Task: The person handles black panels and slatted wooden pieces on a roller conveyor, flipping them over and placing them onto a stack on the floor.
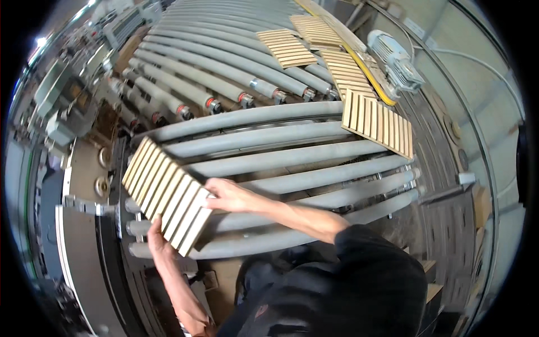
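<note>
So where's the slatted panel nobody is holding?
The loose panel lies on the grey rollers, upper right in the head view, just below the electric motor.

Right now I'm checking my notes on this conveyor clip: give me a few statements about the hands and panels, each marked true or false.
1. Both hands grip one slatted wooden panel. True: left hand underneath, right hand at its edge.
2. That panel lies flat on the grey rollers. False: it is lifted and tilted.
3. Another slatted panel sits on the rollers to the right. True.
4. The far rollers are bare. False: several panels lie there.
</note>
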Demonstrator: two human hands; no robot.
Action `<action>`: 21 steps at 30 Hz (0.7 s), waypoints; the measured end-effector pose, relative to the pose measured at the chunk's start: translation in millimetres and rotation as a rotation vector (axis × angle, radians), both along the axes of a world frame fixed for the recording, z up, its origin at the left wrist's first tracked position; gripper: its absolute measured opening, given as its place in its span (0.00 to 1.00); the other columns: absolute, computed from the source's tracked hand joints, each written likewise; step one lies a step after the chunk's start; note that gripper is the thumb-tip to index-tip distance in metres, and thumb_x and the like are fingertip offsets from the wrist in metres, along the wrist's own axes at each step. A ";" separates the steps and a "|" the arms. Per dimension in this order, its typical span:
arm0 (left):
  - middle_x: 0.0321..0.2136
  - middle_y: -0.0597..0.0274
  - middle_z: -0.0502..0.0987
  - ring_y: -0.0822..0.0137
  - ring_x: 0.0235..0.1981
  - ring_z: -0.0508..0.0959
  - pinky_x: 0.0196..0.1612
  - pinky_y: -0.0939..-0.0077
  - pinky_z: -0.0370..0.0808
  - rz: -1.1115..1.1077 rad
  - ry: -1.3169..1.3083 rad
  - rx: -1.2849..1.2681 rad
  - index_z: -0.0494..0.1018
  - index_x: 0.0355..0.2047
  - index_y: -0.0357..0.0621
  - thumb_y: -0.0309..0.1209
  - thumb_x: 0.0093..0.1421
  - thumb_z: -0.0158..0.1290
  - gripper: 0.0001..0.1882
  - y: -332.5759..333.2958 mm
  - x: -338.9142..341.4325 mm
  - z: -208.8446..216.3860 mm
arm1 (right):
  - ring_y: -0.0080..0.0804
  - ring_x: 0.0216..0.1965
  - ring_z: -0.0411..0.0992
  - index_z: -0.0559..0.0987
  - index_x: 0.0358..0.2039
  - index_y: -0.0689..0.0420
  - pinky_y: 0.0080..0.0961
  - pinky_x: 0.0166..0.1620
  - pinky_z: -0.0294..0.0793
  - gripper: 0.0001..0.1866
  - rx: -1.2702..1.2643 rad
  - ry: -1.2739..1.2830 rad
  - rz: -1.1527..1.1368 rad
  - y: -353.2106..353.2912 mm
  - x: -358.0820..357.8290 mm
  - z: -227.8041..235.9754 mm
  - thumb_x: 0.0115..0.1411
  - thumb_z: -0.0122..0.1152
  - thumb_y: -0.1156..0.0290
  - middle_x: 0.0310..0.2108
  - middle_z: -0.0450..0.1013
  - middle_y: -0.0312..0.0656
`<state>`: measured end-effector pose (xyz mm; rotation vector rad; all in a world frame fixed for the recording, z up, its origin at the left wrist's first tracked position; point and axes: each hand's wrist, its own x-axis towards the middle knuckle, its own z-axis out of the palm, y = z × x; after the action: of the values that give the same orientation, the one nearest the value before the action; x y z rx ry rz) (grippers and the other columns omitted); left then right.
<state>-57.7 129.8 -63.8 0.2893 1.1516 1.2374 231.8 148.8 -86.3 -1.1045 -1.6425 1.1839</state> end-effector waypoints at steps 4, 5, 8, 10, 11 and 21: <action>0.48 0.47 0.86 0.56 0.45 0.87 0.50 0.63 0.87 0.061 -0.053 0.233 0.80 0.55 0.33 0.30 0.66 0.65 0.19 -58.2 88.0 12.3 | 0.35 0.53 0.77 0.76 0.61 0.64 0.37 0.58 0.80 0.29 -0.250 0.191 0.022 -96.4 92.3 4.8 0.68 0.71 0.58 0.54 0.79 0.47; 0.48 0.50 0.86 0.59 0.45 0.87 0.51 0.65 0.85 0.067 -0.019 0.368 0.80 0.54 0.34 0.29 0.65 0.66 0.19 -67.5 107.9 13.3 | 0.35 0.56 0.77 0.75 0.63 0.65 0.36 0.60 0.78 0.30 -0.164 0.196 0.027 -103.7 116.0 17.1 0.68 0.71 0.59 0.55 0.78 0.47; 0.47 0.57 0.87 0.66 0.46 0.86 0.53 0.69 0.82 0.070 0.123 0.642 0.82 0.53 0.35 0.29 0.63 0.70 0.20 -91.4 149.6 28.0 | 0.36 0.64 0.72 0.67 0.73 0.66 0.35 0.69 0.68 0.39 0.045 0.330 -0.004 -90.8 158.6 53.3 0.72 0.67 0.55 0.61 0.75 0.49; 0.46 0.56 0.87 0.67 0.45 0.85 0.52 0.71 0.80 0.043 0.289 0.772 0.82 0.53 0.34 0.28 0.62 0.70 0.20 -107.5 175.0 42.8 | 0.37 0.67 0.69 0.63 0.76 0.66 0.35 0.72 0.62 0.40 0.186 0.401 -0.024 -72.7 165.0 94.4 0.76 0.59 0.50 0.64 0.73 0.49; 0.45 0.55 0.87 0.66 0.44 0.85 0.52 0.71 0.80 -0.010 0.441 0.807 0.82 0.52 0.33 0.26 0.62 0.69 0.19 -116.1 185.8 51.6 | 0.37 0.69 0.67 0.62 0.76 0.66 0.35 0.73 0.60 0.40 0.255 0.436 -0.049 -67.0 168.6 117.3 0.78 0.54 0.48 0.66 0.72 0.49; 0.53 0.41 0.85 0.41 0.54 0.85 0.59 0.55 0.82 0.045 1.375 1.506 0.82 0.54 0.34 0.11 0.48 0.62 0.29 -156.4 283.4 73.5 | 0.40 0.75 0.64 0.63 0.73 0.64 0.33 0.78 0.62 0.31 0.021 1.250 0.473 -60.7 225.2 132.4 0.82 0.44 0.53 0.73 0.65 0.57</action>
<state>225.7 -26.6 9.7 2.5217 0.9698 1.7534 457.1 88.1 46.2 0.1737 -0.8737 1.6352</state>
